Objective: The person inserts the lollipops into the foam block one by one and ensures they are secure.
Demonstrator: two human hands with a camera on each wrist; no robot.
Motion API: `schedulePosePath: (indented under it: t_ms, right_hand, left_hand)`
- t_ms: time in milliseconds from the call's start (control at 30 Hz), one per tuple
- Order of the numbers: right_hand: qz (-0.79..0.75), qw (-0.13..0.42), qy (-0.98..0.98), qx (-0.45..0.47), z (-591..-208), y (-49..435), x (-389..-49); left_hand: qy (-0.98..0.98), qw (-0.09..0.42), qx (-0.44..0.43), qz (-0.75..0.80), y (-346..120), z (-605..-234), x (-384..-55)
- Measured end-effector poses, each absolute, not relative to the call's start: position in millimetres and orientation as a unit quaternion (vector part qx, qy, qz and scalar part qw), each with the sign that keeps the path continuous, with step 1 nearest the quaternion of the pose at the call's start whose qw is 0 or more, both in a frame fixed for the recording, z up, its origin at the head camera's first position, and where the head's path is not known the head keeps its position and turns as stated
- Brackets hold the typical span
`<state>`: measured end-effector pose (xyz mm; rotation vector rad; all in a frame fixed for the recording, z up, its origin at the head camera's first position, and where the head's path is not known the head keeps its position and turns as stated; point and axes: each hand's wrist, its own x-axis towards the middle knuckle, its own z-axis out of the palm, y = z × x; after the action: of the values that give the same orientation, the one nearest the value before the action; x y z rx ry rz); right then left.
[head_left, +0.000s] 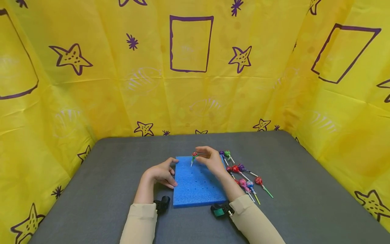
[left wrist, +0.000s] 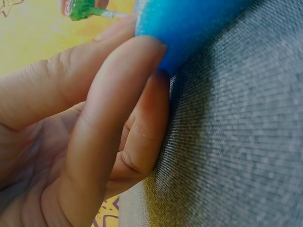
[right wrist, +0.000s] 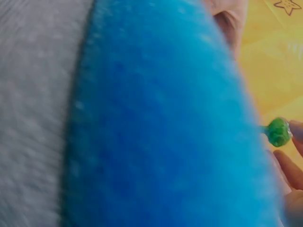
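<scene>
A blue foam board (head_left: 198, 193) with small holes in its top lies flat on the table. Along its left edge my left hand (head_left: 161, 173) holds it, thumb near the front and index finger near the far corner; the left wrist view shows the fingertips (left wrist: 135, 61) against the foam edge. Over the far part of the board, my right hand (head_left: 211, 161) pinches a red and green lollipop (head_left: 194, 154) by its wrapped head. Its white stick points down at the board, slightly tilted; whether the tip sits in a hole I cannot tell.
Several wrapped lollipops lie loose right of the board, among them a green one (head_left: 227, 154), a pink one (head_left: 242, 183) and a red one (head_left: 258, 180) with a green stick. A grey cloth (head_left: 100, 189) covers the table. Yellow curtains (head_left: 189, 98) enclose the back and sides.
</scene>
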<state>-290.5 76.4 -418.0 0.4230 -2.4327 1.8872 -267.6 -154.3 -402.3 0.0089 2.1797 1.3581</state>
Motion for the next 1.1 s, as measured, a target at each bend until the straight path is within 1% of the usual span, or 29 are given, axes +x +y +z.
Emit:
schedulePosePath:
  t_ms: [233, 400, 633, 800, 1100]
  right_hand:
    - [0.625, 0.009, -0.770, 0.125, -415.1, 87.9, -295.9]
    - [0.640, 0.015, -0.761, 0.106, -408.7, 99.1, -297.9]
    - [0.632, 0.041, -0.770, 0.079, -396.3, 122.3, -301.7]
    - [0.612, 0.066, -0.787, 0.040, -392.6, 141.7, -305.3]
    - [0.591, 0.071, -0.804, -0.012, -393.4, 163.2, -311.0]
  left_hand:
    - [0.821, 0.269, 0.002, 0.504, -151.6, -401.7, -265.7]
    - [0.824, 0.267, -0.003, 0.499, -150.3, -401.2, -265.0]
    - [0.820, 0.265, 0.003, 0.508, -151.5, -403.3, -264.5]
    - [0.820, 0.263, 0.006, 0.508, -151.2, -404.2, -263.5]
    - [0.824, 0.263, -0.002, 0.502, -150.7, -403.5, -264.4]
